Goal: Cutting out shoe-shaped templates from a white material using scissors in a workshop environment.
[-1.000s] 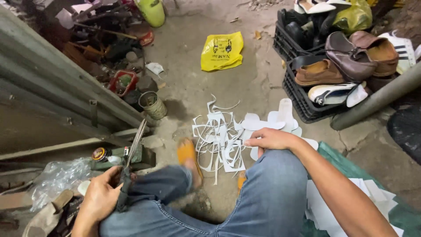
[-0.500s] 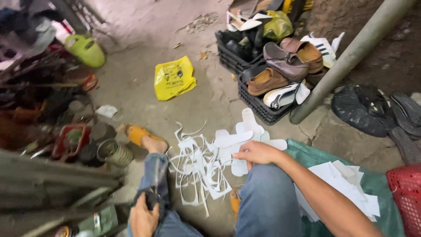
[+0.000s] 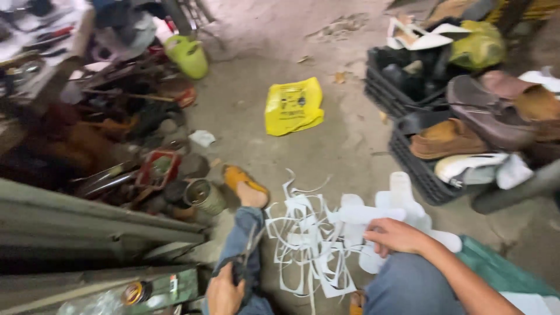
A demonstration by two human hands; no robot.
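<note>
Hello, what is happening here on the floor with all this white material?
A person sits on the concrete floor. The left hand holds scissors over the left leg. The right hand rests on the right knee, beside a heap of white cut-out scraps. Black crates of shoes stand at the right.

— The left hand (image 3: 224,294) is cut off by the bottom edge; how much of the dark-handled scissors (image 3: 245,262) can you make out?

— Only blurred blades against the denim; the grip is hidden in the fingers.

— And the right hand (image 3: 396,236)?

— Its fingertips curl under, so whether they pinch a white paper cutout (image 3: 350,217) is unclear.

— The black plastic crate of worn shoes (image 3: 423,169)?

— Partly covered by shoes, smeared at the right edge.
</note>
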